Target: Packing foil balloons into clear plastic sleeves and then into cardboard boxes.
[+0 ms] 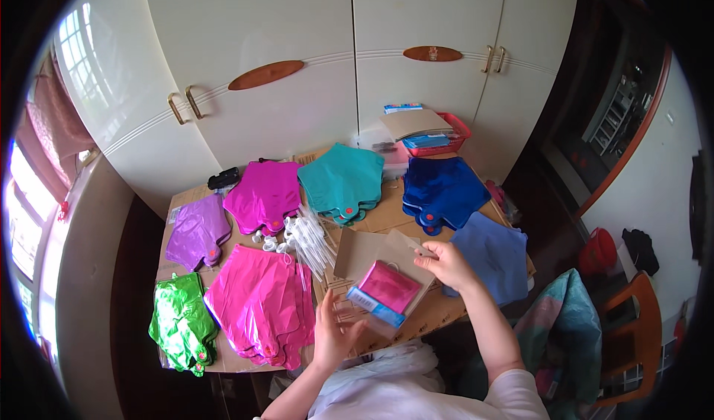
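My right hand [448, 265] pinches the upper edge of a clear plastic packet. Inside the packet lies a folded pink foil piece [388, 286], with a blue-and-white label strip [375, 307] along its lower side. Beside the packet's lower left corner is my left hand [337, 332], its thumb and fingers apart, with nothing seen between them. Brown cardboard [357, 252] shows behind the packet. To the left lie a stack of shiny pink foil balloons [260, 305] and a heap of white plastic sticks [309, 241] with small white cups [269, 244].
Other flat foil stacks lie around the cardboard-covered table: green [182, 319], purple [198, 230], magenta [264, 193], teal [342, 182], dark blue [444, 193] and light blue [489, 256]. A red basket [455, 139] stands at the back by white cabinets [253, 18]. A wooden chair [636, 338] is at right.
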A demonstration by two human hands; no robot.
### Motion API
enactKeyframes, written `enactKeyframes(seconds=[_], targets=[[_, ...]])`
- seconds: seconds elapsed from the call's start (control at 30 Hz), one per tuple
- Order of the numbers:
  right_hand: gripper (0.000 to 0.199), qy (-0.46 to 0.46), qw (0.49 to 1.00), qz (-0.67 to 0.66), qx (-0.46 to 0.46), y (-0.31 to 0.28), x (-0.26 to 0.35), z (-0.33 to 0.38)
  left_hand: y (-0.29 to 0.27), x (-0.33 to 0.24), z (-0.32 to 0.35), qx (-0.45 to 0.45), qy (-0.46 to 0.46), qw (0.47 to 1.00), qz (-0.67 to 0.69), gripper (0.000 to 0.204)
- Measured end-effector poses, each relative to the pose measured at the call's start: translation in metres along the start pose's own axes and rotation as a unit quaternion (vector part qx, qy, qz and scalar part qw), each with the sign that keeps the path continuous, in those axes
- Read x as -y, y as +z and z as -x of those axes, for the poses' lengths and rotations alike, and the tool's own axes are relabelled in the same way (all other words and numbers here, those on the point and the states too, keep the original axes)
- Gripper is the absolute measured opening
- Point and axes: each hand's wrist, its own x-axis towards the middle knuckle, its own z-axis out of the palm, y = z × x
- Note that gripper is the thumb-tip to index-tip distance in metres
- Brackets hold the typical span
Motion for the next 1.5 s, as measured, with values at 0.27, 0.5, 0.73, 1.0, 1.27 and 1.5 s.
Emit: enactKeyframes(seconds=[0.27, 0.5, 0.73, 1.0, 1.27, 1.5], targets=[[0.027, -0.25, 0.835, 0.465, -0.154, 0.013, -0.016, -0.027, 0.029, 0.012, -0.016, 0.163, 0.284, 0.861, -0.39, 0.042], [0.018, -0.129, 0.898, 0.413, -0.084, 0.035, -0.039, -0.006, 0.032, 0.017, -0.012, 0.168, 0.279, 0.856, -0.401, 0.048], [0.014, -0.145, 0.899, 0.401, -0.1, 0.037, -0.047, -0.007, 0.032, 0.015, -0.011, 0.184, 0.27, 0.852, -0.409, 0.05], [0.007, -0.277, 0.843, 0.454, -0.078, 0.058, -0.007, 0.006, 0.024, 0.009, -0.015, 0.184, 0.281, 0.848, -0.41, 0.043], [0.03, -0.262, 0.869, 0.419, -0.037, 0.071, -0.012, 0.047, -0.028, 0.019, -0.117, 0.087, 0.236, 0.815, -0.522, 0.032], [0.032, -0.29, 0.862, 0.412, -0.053, 0.074, -0.036, 0.049, -0.037, 0.037, -0.144, 0.091, 0.366, 0.755, -0.537, 0.018]])
